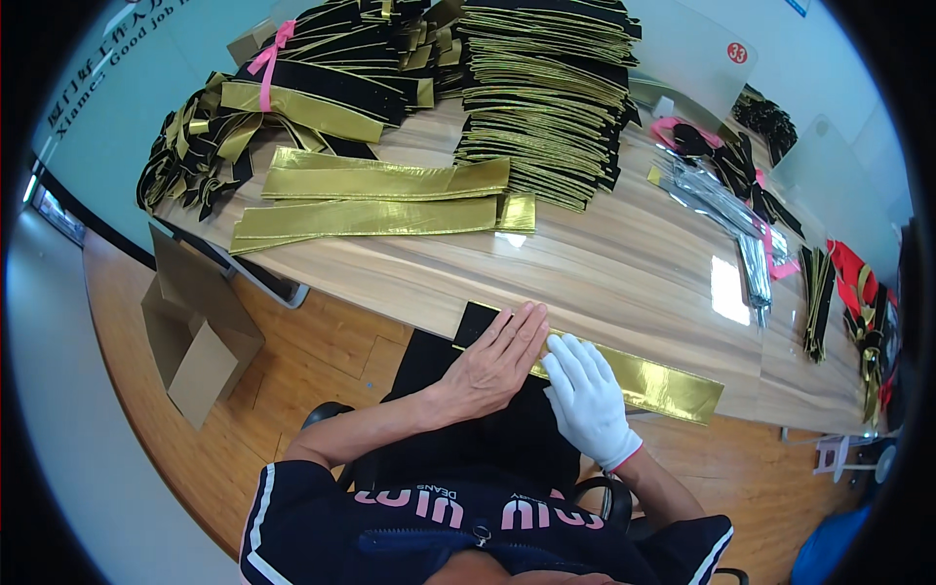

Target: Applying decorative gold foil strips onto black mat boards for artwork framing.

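A long gold metallic fabric strip [668, 388] lies across the table's near edge, with a black piece [476, 320] at its left end. My bare left hand [495, 359] rests flat over the join of black and gold, fingers stretched out and side by side. Close beside it, my right hand [588, 398] in a white glove lies flat on the gold part, fingers also extended. Neither hand wraps around anything. Both palms hide the middle of the strip, so I cannot tell whether the black and gold are one piece or two overlapping.
Folded gold strips [370, 216] lie farther back on the wooden table [624, 253]. Behind them are a tall stack of black-and-gold strips [546, 97] and a bundle tied with pink ribbon [276, 58]. Silver strips [717, 200] sit at right. An open cardboard box [210, 366] stands on the floor.
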A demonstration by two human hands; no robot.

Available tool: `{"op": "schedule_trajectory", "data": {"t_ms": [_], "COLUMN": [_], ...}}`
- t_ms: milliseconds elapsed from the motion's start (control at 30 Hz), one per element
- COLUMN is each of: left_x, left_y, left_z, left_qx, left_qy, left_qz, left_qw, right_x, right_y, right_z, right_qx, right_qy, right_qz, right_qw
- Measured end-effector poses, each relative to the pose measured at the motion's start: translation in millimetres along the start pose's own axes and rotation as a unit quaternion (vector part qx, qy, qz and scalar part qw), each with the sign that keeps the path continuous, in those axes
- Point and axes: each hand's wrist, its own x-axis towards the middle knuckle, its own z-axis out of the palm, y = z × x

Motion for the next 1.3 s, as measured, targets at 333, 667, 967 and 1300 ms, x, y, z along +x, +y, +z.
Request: {"op": "schedule_trajectory", "data": {"t_ms": [333, 667, 967, 1300], "left_x": [3, 5, -2, 7], "left_y": [5, 1, 7, 1], "left_z": [3, 0, -6, -10], "left_qx": [-0.019, -0.054, -0.092, -0.024], "left_qy": [0.025, -0.011, -0.014, -0.066], "left_qz": [-0.003, 0.027, 0.018, 0.038], "left_qw": [1.0, 0.998, 0.996, 0.997], "right_x": [4, -70, -97, -82], "right_y": [-10, -38, -16, 8], "right_z": [-10, -13, -23, -25], "right_qx": [0.056, 0.477, 0.504, 0.274], "right_qy": [0.009, 0.079, 0.33, 0.307], "right_qz": [0.04, 0.405, 0.52, 0.523], "right_qw": [0.998, 0.776, 0.606, 0.746]}}
